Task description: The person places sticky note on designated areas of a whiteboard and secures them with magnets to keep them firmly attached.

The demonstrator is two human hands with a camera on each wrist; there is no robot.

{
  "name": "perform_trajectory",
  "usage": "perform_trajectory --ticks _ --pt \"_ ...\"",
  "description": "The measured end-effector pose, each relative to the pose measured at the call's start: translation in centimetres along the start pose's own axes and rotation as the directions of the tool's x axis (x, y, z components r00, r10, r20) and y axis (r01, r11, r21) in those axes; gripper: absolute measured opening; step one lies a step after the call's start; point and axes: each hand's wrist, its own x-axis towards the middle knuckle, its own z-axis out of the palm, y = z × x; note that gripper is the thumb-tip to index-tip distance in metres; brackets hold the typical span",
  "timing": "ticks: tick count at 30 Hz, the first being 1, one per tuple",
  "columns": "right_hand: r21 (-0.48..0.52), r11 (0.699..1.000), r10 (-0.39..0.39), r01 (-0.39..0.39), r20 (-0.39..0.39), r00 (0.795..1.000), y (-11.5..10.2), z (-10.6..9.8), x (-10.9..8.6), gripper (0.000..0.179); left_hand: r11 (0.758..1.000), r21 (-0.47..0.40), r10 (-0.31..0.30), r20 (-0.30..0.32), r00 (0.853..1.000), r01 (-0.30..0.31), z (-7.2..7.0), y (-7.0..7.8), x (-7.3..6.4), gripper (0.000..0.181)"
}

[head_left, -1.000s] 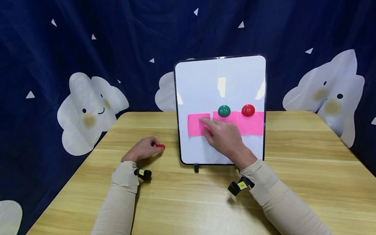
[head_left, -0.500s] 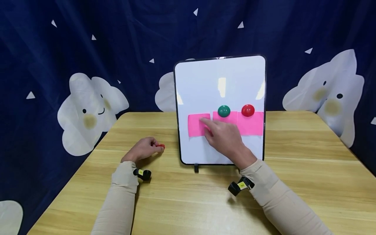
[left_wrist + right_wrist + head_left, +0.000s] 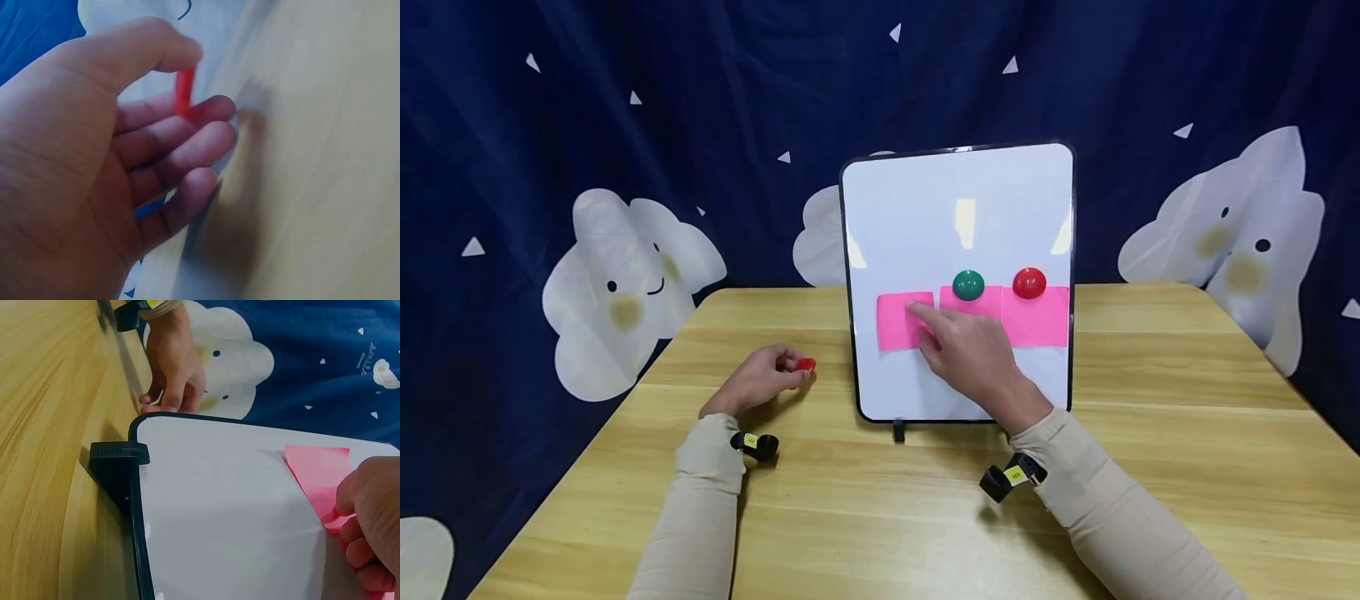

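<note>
In the head view my left hand point(image 3: 760, 379) is just above the table, left of the whiteboard point(image 3: 917, 217). It pinches a red magnet point(image 3: 806, 364) between thumb and index finger; the left wrist view shows this magnet point(image 3: 183, 90) edge-on, with the other fingers loosely bent. My right hand point(image 3: 973, 350) presses the left pink note point(image 3: 889, 327) to the board with its straight index finger; the other fingers are bent. A green magnet point(image 3: 968, 285) sits on the top edge of the middle pink note point(image 3: 992, 305), partly hidden by the hand. Another red magnet point(image 3: 1029, 283) tops the right pink note point(image 3: 1036, 323).
The whiteboard stands upright on black feet point(image 3: 899, 431) on a wooden table point(image 3: 865, 517). Behind the table hangs a dark blue curtain point(image 3: 760, 100) with white clouds. Each wrist wears a black strapped camera.
My left hand has lifted slightly off the table with the red magnet and turned it. The right hand stays pressed on the left pink note. The head view has shifted slightly.
</note>
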Motion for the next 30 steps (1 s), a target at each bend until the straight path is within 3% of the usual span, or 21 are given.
perform_trajectory --ticks 17,25,30 --pt "0.004 1.0 0.004 -0.004 0.004 1.0 -0.3 0.0 0.0 0.044 0.991 -0.064 0.107 -0.122 0.987 -0.116 0.1 1.0 0.2 0.042" --pt "0.004 1.0 0.007 -0.007 0.014 1.0 -0.2 0.0 0.0 0.045 0.977 -0.04 0.199 -0.207 0.958 -0.211 -0.1 2.2 0.0 0.036" --pt "0.0 1.0 0.005 -0.005 0.009 1.0 -0.1 0.0 -0.1 0.045 0.968 -0.058 0.221 -0.249 0.943 -0.242 -0.2 3.2 0.0 0.038"
